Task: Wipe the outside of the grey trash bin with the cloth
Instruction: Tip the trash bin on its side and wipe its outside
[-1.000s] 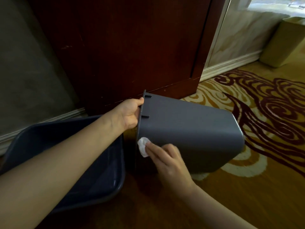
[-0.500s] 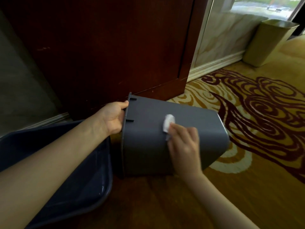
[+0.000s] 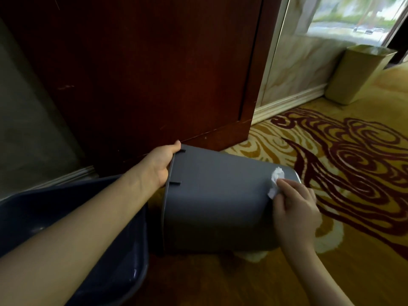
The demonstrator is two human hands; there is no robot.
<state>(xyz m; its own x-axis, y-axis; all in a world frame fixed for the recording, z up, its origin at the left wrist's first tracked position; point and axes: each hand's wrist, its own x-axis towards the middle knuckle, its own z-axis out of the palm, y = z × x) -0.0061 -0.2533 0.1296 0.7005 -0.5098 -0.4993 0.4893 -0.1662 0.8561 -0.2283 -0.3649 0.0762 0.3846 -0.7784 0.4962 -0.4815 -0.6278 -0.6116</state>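
The grey trash bin (image 3: 216, 195) lies on its side on the carpet, its open mouth facing left and its base to the right. My left hand (image 3: 160, 164) grips the rim at the mouth, thumb on top. My right hand (image 3: 294, 208) presses a small crumpled white cloth (image 3: 276, 180) against the bin's upper side, close to the base end. The cloth sticks out past my fingertips. The bin's underside and inside are hidden.
A dark blue basin (image 3: 92, 250) sits on the floor at the left, under my left forearm. A dark wooden door (image 3: 143, 74) stands right behind the bin. A tan bin (image 3: 357, 74) stands by the far wall at the right. Patterned carpet (image 3: 342, 151) spreads rightward.
My right hand has slid the cloth along the bin's side from the rim end to the base end. My left hand has kept its hold on the rim.
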